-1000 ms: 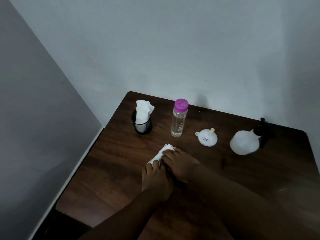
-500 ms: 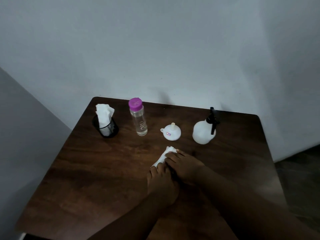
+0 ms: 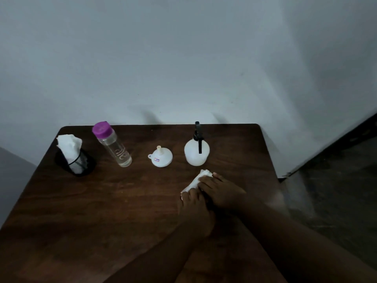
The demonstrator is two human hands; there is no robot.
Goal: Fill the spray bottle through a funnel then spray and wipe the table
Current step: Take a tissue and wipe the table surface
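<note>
A white spray bottle (image 3: 196,153) with a black trigger head stands at the back of the dark wooden table (image 3: 102,201). Left of it a white funnel (image 3: 161,158) rests upside down, spout up. Further left stands a clear water bottle (image 3: 114,147) with a purple cap. Just in front of the spray bottle lies a folded white tissue (image 3: 195,179). My left hand (image 3: 195,213) presses on its near end. My right hand (image 3: 222,193) covers its right side, fingers overlapping the left hand.
A black mesh cup (image 3: 78,162) stuffed with white tissues sits at the table's back left corner. A pale wall runs right behind the table. To the right, past the table's edge, is dark floor (image 3: 336,190).
Both hands and the tissue have slid right across the table, from in front of the water bottle to in front of the spray bottle. The view has swung with them.
</note>
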